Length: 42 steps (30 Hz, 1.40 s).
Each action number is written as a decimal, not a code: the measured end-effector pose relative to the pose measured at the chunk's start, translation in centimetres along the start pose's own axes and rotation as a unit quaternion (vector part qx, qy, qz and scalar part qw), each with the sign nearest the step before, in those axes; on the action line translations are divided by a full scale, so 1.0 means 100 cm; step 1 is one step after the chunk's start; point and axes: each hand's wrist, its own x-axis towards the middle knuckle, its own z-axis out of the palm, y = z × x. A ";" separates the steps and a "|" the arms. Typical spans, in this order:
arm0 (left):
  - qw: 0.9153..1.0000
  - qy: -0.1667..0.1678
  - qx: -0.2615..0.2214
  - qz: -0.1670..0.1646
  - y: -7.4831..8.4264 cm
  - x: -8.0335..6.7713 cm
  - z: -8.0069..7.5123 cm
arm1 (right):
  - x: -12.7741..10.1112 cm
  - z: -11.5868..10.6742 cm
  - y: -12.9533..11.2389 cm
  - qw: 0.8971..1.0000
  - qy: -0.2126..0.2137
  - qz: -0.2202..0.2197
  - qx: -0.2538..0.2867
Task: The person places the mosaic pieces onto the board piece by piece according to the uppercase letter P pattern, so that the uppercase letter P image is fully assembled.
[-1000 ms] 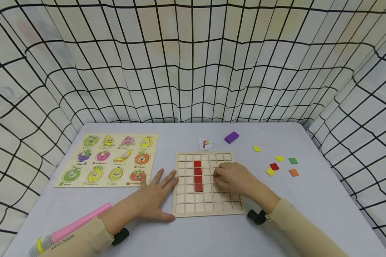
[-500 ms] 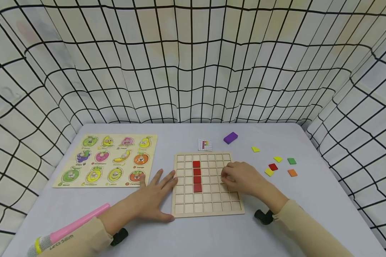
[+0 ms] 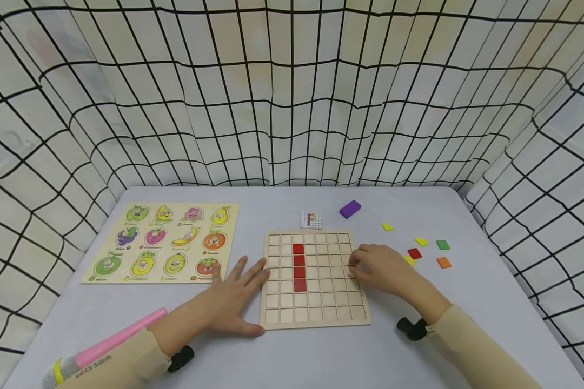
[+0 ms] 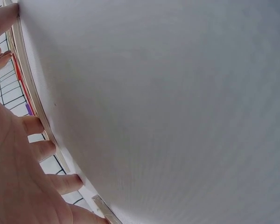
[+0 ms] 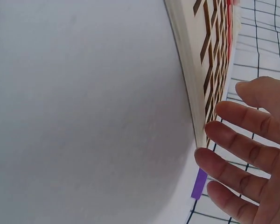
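The left hand (image 3: 230, 303), fingers spread, touches the pale, square wooden grid board (image 3: 329, 299); the right hand (image 3: 384, 271), fingers loosely apart, is at the board's right edge.

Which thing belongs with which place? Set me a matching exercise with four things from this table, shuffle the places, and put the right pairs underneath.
Things
1. Four red tiles
2. Left hand
3. Small patterned card
4. Right hand

Places
A. Beyond the far edge of the grid board, left of the purple block
B. At the grid board's right edge
C. In a straight line in the grid board's cells
D. At the grid board's left edge, fingers spread

Right pairs
1-C, 2-D, 3-A, 4-B
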 end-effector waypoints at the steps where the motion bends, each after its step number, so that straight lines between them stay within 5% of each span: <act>1: 1.000 0.000 0.000 0.000 0.000 0.000 0.000 | -0.002 0.000 0.002 1.000 0.002 0.002 0.000; 23: 1.000 -0.005 -0.004 -0.002 0.001 -0.001 0.001 | -0.027 -0.005 0.044 0.998 0.034 0.043 -0.034; 42: 1.000 -0.002 -0.004 0.000 0.000 0.000 0.001 | -0.053 -0.012 0.084 0.994 0.018 0.104 -0.003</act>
